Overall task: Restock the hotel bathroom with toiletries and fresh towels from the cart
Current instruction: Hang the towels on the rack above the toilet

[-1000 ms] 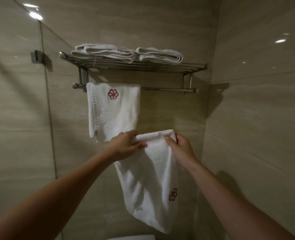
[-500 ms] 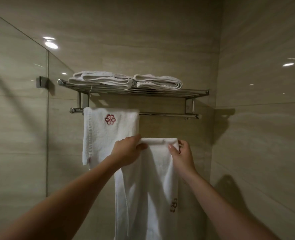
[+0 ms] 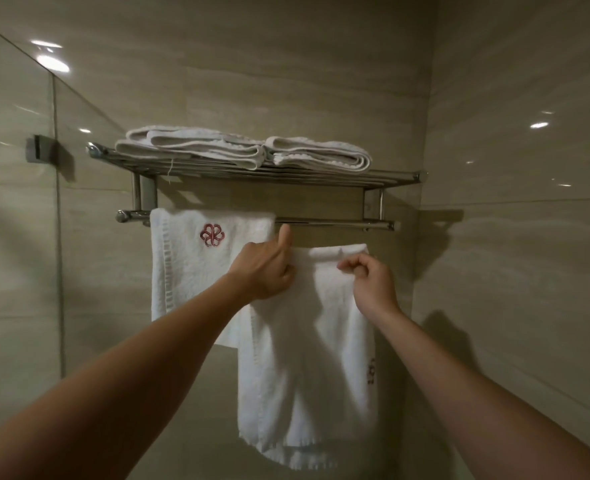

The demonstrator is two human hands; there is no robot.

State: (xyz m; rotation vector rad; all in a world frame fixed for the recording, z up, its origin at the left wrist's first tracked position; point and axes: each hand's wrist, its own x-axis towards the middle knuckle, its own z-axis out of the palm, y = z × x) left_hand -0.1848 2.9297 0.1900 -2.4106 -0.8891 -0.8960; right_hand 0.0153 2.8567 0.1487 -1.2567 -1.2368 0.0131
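Note:
I hold a white hand towel [image 3: 307, 358] up in front of the wall, just below the chrome rail [image 3: 335, 222] of the towel rack [image 3: 397, 177]. My left hand [image 3: 264, 266] grips the towel's top left corner with the thumb pointing up at the rail. Near the top right corner my right hand [image 3: 369, 280] pinches the upper edge. A red logo shows on the towel's right edge. Another white towel with a red flower logo [image 3: 196, 258] hangs over the left half of the rail.
Two folded white towels [image 3: 248, 150] lie on the rack's top shelf. A glass shower panel [image 3: 16, 237] with a metal bracket stands at the left. Beige tiled walls meet in a corner at the right.
Both hands have lifted the towel toward the rail. My right hand has shifted inward along the top edge, and my left thumb now sticks up.

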